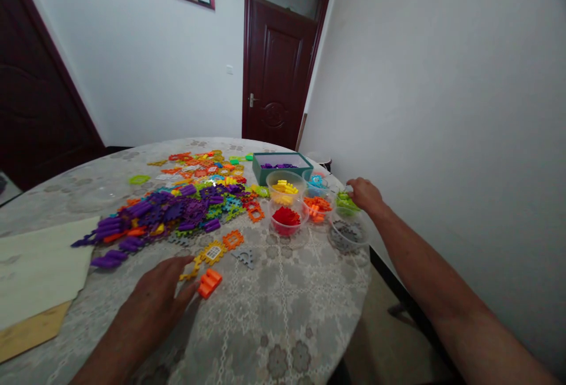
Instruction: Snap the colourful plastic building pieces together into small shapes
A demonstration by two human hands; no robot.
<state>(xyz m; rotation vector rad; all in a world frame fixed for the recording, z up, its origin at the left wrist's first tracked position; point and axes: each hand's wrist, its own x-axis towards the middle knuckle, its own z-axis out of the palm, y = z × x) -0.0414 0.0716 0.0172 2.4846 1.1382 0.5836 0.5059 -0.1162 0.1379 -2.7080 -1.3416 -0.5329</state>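
Note:
My left hand point(161, 293) is low over the table, its thumb and forefinger apart. The forefinger is close to a yellow plastic building piece point(191, 273), and the thumb is beside an orange building piece point(210, 283). Just beyond lie a yellow square piece point(213, 252), an orange square frame point(233, 239) and a grey triangular piece point(244, 258). My right hand point(365, 193) reaches out to a clear tub of lime-green pieces point(346, 201) at the table's right edge. Its fingers are curled at the tub's rim; whatever they hold is hidden.
A heap of mixed pieces point(186, 208), mostly purple, spreads across the table's left. Clear tubs hold yellow point(284, 189), red point(286, 217), orange point(317, 207), blue point(317, 181) and grey pieces point(347, 232). Behind stands a green box point(260, 174) with purple pieces. Paper sheets point(39, 267) lie left.

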